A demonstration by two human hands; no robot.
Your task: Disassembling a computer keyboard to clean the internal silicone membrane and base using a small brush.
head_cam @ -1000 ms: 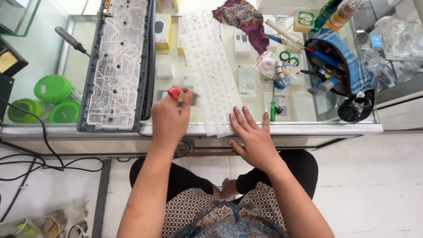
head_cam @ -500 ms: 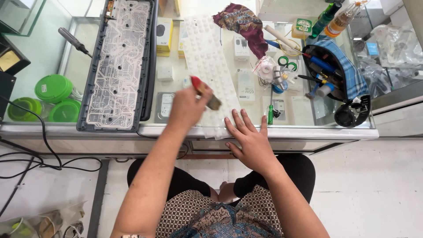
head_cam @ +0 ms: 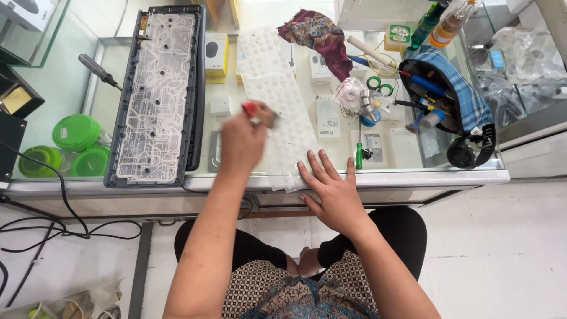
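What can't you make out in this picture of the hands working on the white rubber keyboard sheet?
- Head view: the red-handled tool in the left hand is motion-blurred; its tip cannot be told.
- The near end of the white rubber dome sheet is covered by the right hand.
- The grey-handled screwdriver tip is too small to tell.
- The contents of the blue plaid pouch are overlapped and unclear.

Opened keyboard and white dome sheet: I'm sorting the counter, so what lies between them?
Head view: a yellow box and a small white square piece lie between the opened keyboard and white dome sheet.
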